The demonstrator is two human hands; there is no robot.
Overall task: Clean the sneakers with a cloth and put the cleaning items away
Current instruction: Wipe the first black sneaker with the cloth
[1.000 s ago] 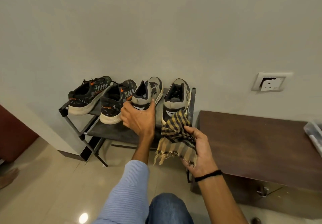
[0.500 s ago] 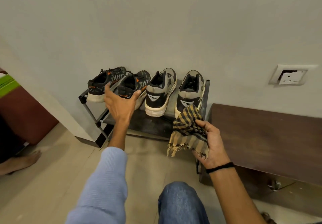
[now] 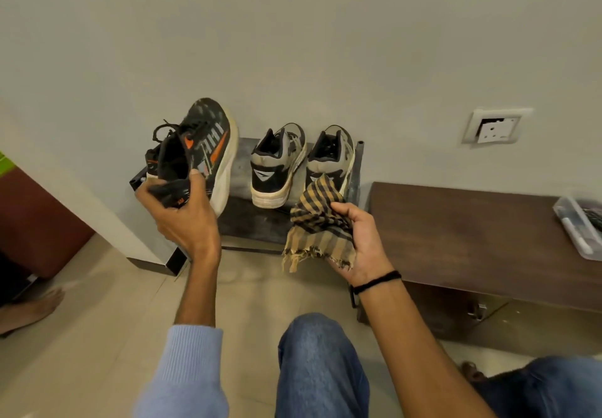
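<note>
My left hand (image 3: pixel 182 219) grips the heel of a black sneaker with orange marks (image 3: pixel 208 147) and holds it tilted up, lifted off the dark shoe rack (image 3: pixel 257 222). Its partner, a second black sneaker (image 3: pixel 150 165), is mostly hidden behind it on the rack. Two grey sneakers (image 3: pixel 277 163) (image 3: pixel 330 154) stand side by side on the rack with heels toward me. My right hand (image 3: pixel 361 245) holds a crumpled tan-and-black checked cloth (image 3: pixel 317 225) in front of the right grey sneaker.
A dark wooden bench (image 3: pixel 465 235) stands right of the rack, with a clear plastic box (image 3: pixel 581 228) at its far right end. A wall socket (image 3: pixel 495 126) sits above it. Another person's bare foot (image 3: pixel 29 313) rests on the tiled floor at left. My knees are below.
My left hand moved from the grey sneaker to the black pair, took one black sneaker by the heel and raised it off the rack. The cloth stayed in my right hand.
</note>
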